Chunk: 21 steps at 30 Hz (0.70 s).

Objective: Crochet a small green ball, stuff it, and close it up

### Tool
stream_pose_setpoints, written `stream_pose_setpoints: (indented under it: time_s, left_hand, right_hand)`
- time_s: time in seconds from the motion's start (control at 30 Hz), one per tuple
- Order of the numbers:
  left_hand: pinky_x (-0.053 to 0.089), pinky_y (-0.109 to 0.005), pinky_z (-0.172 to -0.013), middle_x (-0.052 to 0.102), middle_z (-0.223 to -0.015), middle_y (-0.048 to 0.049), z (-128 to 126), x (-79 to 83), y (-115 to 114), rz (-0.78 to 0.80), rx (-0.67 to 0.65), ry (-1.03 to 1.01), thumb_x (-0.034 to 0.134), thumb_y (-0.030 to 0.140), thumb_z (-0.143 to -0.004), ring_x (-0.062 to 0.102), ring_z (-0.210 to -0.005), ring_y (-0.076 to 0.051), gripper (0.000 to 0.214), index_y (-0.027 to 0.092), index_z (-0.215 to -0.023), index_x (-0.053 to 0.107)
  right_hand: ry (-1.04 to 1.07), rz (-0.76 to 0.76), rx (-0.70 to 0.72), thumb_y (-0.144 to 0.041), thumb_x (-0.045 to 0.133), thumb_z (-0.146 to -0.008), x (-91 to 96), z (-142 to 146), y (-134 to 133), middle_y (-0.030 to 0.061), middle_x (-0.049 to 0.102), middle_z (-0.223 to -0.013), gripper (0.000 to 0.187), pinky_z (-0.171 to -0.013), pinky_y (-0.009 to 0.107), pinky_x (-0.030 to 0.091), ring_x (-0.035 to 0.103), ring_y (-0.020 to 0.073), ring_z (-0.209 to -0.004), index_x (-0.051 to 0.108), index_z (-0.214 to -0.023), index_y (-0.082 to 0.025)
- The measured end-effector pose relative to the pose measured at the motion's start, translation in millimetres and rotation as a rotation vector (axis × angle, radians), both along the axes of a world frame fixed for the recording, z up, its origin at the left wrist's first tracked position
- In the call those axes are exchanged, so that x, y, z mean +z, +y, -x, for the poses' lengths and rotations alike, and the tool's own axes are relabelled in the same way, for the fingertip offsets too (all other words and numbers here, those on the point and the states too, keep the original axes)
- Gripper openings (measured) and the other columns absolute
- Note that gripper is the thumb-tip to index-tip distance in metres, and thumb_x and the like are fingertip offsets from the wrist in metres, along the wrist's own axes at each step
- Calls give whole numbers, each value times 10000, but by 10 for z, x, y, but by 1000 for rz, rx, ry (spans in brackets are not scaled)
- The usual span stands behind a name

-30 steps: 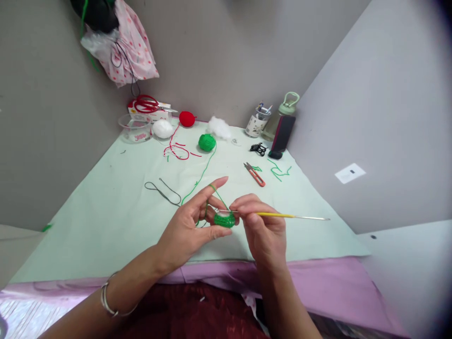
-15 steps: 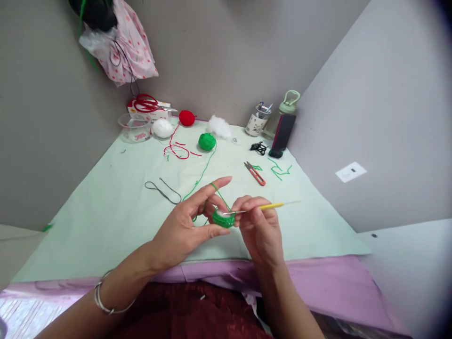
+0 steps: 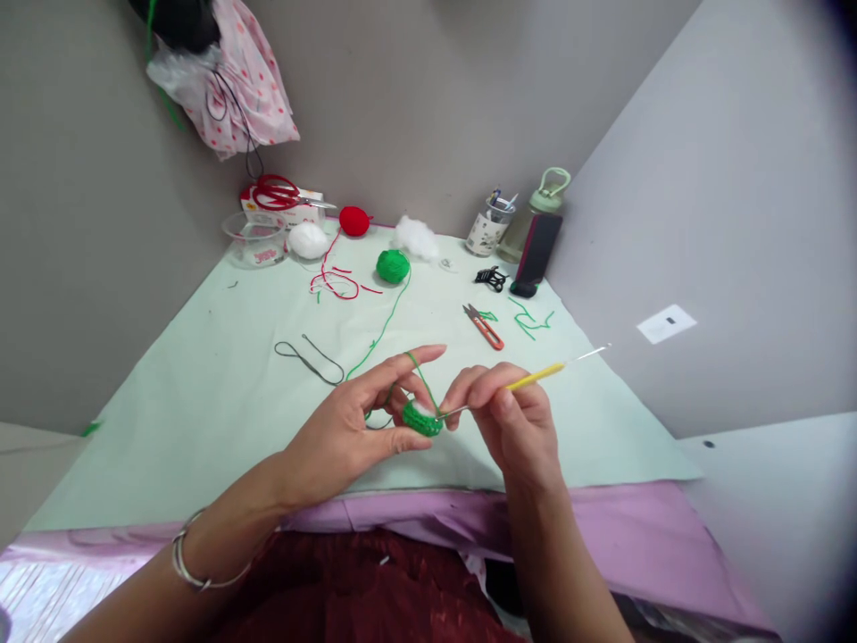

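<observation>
Between the thumb and fingers of my left hand (image 3: 361, 415) is a small round green crochet piece (image 3: 423, 421) with white stuffing (image 3: 421, 408) showing at its top. Green yarn (image 3: 423, 373) loops over my raised left index finger and runs down to the piece. My right hand (image 3: 512, 415) is closed around the yellow grip of a crochet hook (image 3: 536, 376). The hook's metal tip meets the right edge of the green piece; its other thin end points up to the right. The yarn leads back to a green yarn ball (image 3: 393, 266).
Orange thread snips (image 3: 485, 328) and green yarn scraps (image 3: 531, 320) lie to the right. A dark cord (image 3: 309, 359) lies left. Behind are a red yarn ball (image 3: 354, 221), a white ball (image 3: 308, 240), fluffy stuffing (image 3: 415, 237), a pen cup (image 3: 490, 228), a bottle (image 3: 536, 214) and red scissors (image 3: 278, 192).
My right hand has moved right, drawing the hook tip back from over the stuffing to the piece's edge. The hook's far end now tilts higher. My left hand keeps its hold.
</observation>
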<state>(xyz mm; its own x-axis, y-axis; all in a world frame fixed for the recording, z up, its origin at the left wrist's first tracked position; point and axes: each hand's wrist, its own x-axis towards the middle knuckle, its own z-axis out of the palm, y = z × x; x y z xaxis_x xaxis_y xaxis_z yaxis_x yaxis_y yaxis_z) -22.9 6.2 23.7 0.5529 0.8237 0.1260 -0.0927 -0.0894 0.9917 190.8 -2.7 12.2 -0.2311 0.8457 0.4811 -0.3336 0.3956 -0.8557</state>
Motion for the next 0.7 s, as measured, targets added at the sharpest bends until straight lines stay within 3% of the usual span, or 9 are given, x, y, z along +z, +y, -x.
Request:
stream_pose_setpoints:
  time_s: [0.43,0.6,0.7]
  left_hand:
    - [512,-279,-863,665,-968,46,-6,36,7,4,61,74,789,187,-857,576,-822,-111,685,387,-1477,577]
    - [518,-278,-820,662,-956,30,-85,50,-34,80,178,-16,831,226,-829,574,-795,-117,691,351,-1465,590]
    - [531,-261,-758,634,-979,32,-163,25,-92,129,265,-87,816,272,-858,590,-744,-100,643,345,-1454,586]
  right_hand:
    - [-453,-319,-147,-207,562,-1037,156,-107,-99,81,790,-1023,204,-790,385,598,727,213,-926,750,-1108,-238]
    - [-456,-521,-409,-185,561,-1028,2,9,-187,92,791,-1103,270,-763,399,619,734,225,-944,727,-1220,-277]
    - [-629,-686,-634,-108,616,-978,-109,98,-233,97,784,-1158,411,-754,379,635,735,233,-1002,681,-1329,-312]
